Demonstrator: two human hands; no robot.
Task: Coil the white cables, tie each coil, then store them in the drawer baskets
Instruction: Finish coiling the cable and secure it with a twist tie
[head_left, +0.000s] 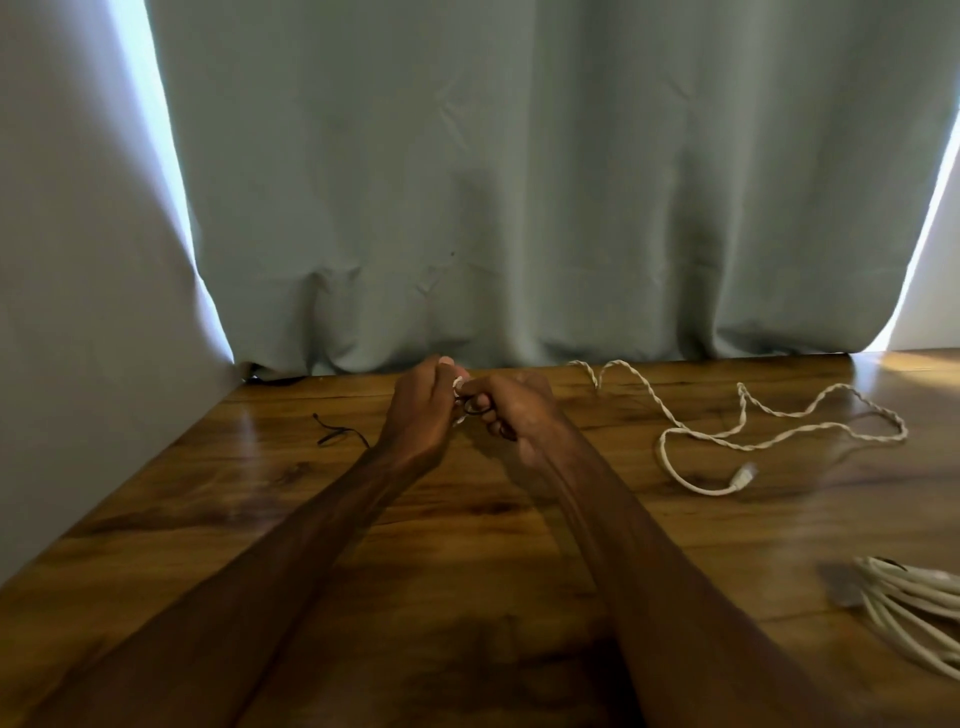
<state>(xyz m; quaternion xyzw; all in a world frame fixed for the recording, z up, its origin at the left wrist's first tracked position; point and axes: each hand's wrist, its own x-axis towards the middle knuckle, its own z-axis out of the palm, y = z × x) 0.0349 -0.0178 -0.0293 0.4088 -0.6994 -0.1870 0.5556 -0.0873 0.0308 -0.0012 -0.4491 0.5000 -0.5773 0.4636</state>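
Both hands (457, 410) pinched together on a small white coil (459, 387) and black tie (475, 408). Risk: loose grip, tie slipping, coil springing open above tabletop (467, 545).

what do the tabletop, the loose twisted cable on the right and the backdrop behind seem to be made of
Tabletop: looks like varnished wood or a wood-look laminate, with dark grain, plank seams and glossy glare.
Loose twisted cable: white strands wound together, probably plastic-jacketed or braided; too blurred to say which. Its end plug looks like pale plastic.
Backdrop: matte grey-green woven cloth, judging by the soft folds and creases.
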